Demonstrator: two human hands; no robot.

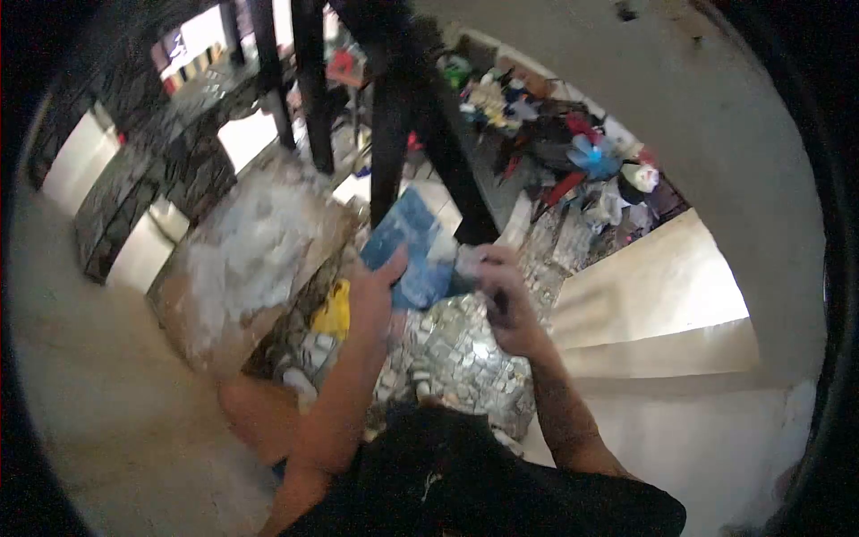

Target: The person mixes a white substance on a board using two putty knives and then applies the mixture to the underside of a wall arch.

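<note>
Pale curved walls [653, 349] close round us, and below lies a floor littered with tile fragments [474, 345]. Over it we hold a stiff-looking blue sheet [407, 237] in front of our chest, its long axis running mostly away from us, slightly askew. Our left hand [369, 291] is on its left edge, thumb on the upper face and fingers gripping it; most of those fingers are hidden underneath. Our right hand [508, 300] is at the opposite edge, fingers closed around a small pale piece [467, 259] — blur keeps us from telling whether that touches the sheet. So the sheet lies between both hands, just left of the right fingers, with nothing visible blocking the gap. Beyond its far end stand black posts [389, 116], the closest obstacle ahead. To our left are a yellow bag-like item [333, 313] and a white-smeared board [259, 242] — farther off, up to the right, sits a jumbled heap of belongings [537, 116]
</note>
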